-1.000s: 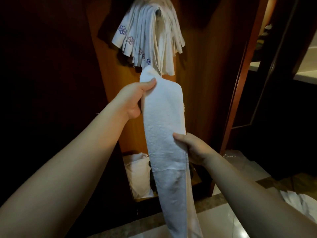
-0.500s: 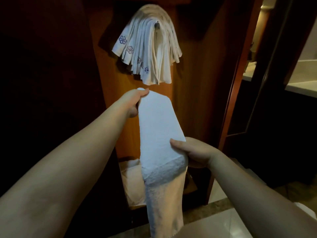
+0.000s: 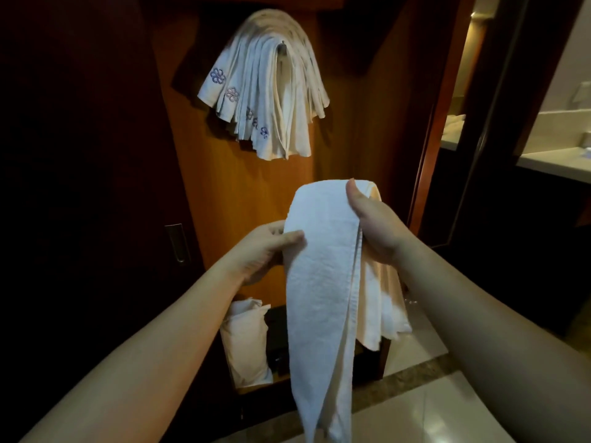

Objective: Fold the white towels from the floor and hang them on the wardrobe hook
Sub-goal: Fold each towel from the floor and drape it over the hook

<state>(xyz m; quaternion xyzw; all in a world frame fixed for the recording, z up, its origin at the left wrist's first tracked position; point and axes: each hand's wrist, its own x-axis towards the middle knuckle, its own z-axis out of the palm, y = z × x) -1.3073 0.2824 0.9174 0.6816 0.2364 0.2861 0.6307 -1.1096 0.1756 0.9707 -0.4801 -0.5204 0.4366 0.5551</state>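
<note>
The right hand (image 3: 375,228) has its thumb pressed flat on the near face of the white towel (image 3: 319,266), close to the fold at the top; the other fingers are hidden behind the cloth, so the towel is pinched between thumb and fingers. The left hand (image 3: 262,247) pinches the towel's left edge, thumb on the front, the remaining fingers curled behind and mostly out of sight. The two hands are near each other with the towel between them, the left at 9 o'clock of the strip and lower, the right at 2 o'clock.

The towel is doubled over at the top into a long narrow strip. The near layer hangs straight down toward 6 o'clock and runs out of the picture; a shorter layer hangs behind the right wrist toward 4 o'clock.

At 12 o'clock from the hands, well above and apart from them, a bundle of folded towels (image 3: 271,91) with blue flower marks hangs over the wardrobe hook (image 3: 283,45) on the wooden back panel (image 3: 224,187). At 7 o'clock, low in the wardrobe, a white pillow (image 3: 248,340) stands on edge. A pale tiled floor (image 3: 415,410) lies at 5 o'clock.
</note>
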